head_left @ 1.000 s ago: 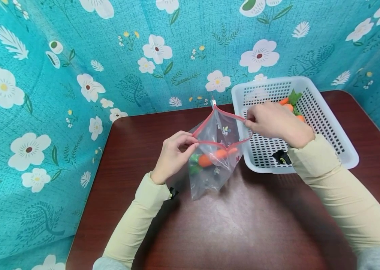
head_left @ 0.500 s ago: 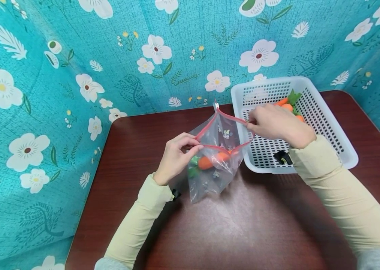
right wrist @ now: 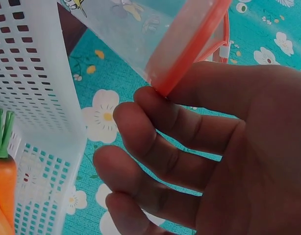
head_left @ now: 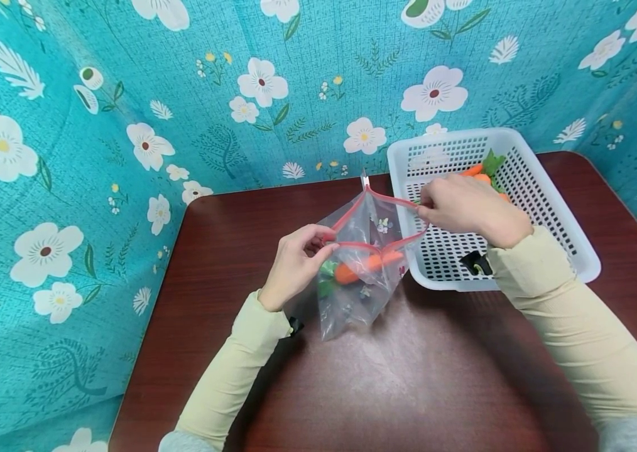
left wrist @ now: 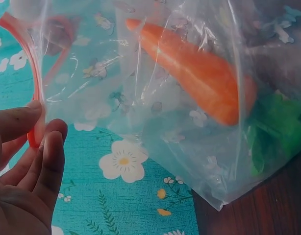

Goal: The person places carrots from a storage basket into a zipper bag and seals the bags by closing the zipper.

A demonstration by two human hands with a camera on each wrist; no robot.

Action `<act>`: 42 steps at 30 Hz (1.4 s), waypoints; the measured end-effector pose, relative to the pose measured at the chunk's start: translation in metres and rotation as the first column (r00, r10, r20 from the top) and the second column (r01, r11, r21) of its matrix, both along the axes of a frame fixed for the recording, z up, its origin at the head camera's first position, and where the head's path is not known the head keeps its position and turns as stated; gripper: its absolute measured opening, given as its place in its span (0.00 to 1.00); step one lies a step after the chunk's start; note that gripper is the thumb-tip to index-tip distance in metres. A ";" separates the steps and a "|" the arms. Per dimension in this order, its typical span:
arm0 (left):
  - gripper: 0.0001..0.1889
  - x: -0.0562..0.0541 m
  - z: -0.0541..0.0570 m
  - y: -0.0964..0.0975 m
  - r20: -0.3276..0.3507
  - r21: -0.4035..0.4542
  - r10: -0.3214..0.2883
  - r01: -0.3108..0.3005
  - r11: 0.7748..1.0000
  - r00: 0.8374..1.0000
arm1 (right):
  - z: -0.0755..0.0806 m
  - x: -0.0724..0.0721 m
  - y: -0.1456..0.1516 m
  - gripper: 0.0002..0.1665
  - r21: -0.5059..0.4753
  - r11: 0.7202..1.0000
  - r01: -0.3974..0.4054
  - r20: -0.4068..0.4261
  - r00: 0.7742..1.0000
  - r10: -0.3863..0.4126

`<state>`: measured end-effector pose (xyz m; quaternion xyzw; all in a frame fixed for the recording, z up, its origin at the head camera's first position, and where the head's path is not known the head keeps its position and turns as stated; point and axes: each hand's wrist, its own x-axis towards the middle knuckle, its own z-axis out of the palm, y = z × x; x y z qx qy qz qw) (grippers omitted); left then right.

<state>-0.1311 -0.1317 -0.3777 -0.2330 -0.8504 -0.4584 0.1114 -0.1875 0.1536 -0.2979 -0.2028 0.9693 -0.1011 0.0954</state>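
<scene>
A clear zip bag (head_left: pixel 347 307) with a red seal strip hangs open-mouthed between both hands above the table. Inside it lies a carrot (head_left: pixel 352 270) with green leaves, its tip toward the right in the head view. My left hand (head_left: pixel 298 260) pinches the left side of the red rim between thumb and fingers, as the left wrist view also shows. The right hand (head_left: pixel 468 207) pinches the opposite corner of the rim, over the basket's left edge. In the right wrist view thumb and index finger meet on the red strip (right wrist: pixel 189 54), the other fingers loosely bent.
A white perforated basket (head_left: pixel 581 257) stands on the right of the dark red table (head_left: pixel 222 251), with several carrots (head_left: pixel 473 171) at its back, partly behind the right hand. A white slider (head_left: pixel 366 182) sits at the bag's far corner. Teal flowered cloth (head_left: pixel 307 75) hangs behind the table.
Both hands have shifted slightly to the right and toward the front edge, carrying the bag with them. The carrot stays inside, and both grips on the rim are unchanged.
</scene>
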 end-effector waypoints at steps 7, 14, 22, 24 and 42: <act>0.19 0.000 -0.003 0.002 0.017 0.016 0.024 -0.024 1.000 1.000 | 0.000 0.000 0.002 0.14 0.007 1.000 0.007 -0.003 1.000 -0.007; 0.16 0.001 -0.005 0.006 0.031 0.015 0.069 -0.069 0.997 0.997 | -0.001 0.000 0.003 0.13 0.003 1.000 -0.006 0.006 1.000 0.006; 0.12 0.001 -0.005 0.008 0.061 0.049 0.062 -0.065 0.997 0.996 | -0.004 -0.001 0.003 0.12 0.001 1.000 -0.014 0.026 1.000 0.014; 0.12 0.001 -0.005 0.009 0.064 0.053 0.059 -0.062 0.997 0.996 | -0.004 0.000 0.003 0.11 0.000 1.000 -0.013 0.029 0.999 0.013; 0.11 0.000 -0.002 0.016 0.084 0.082 0.040 -0.047 0.996 0.996 | 0.012 -0.005 0.016 0.16 -0.036 0.999 -0.020 -0.020 1.000 0.020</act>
